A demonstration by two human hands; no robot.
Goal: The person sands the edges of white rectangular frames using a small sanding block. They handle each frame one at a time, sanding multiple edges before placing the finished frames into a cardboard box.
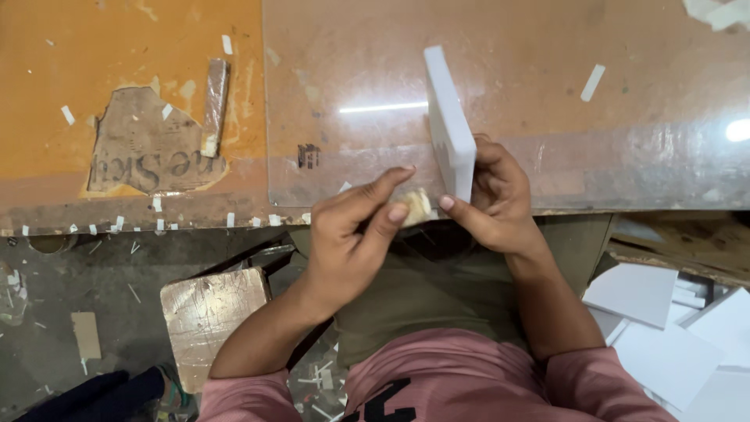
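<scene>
My right hand (500, 199) grips a thick white rectangular board (448, 121) by its lower end and holds it on edge, upright over the table's near edge. My left hand (355, 234) pinches a small beige lump (416, 207), like a bit of sponge or sandpaper, between thumb and fingers. The lump sits right by the board's lower corner, touching or nearly touching it. Both hands hover just in front of the table edge, above my lap.
The orange-brown table (141, 47) carries a clear sheet (547, 78), a torn paper patch (148, 148) and small white tape scraps. A stack of white boards (664, 328) lies at my right. A small wooden stool (207, 312) stands on the littered floor at left.
</scene>
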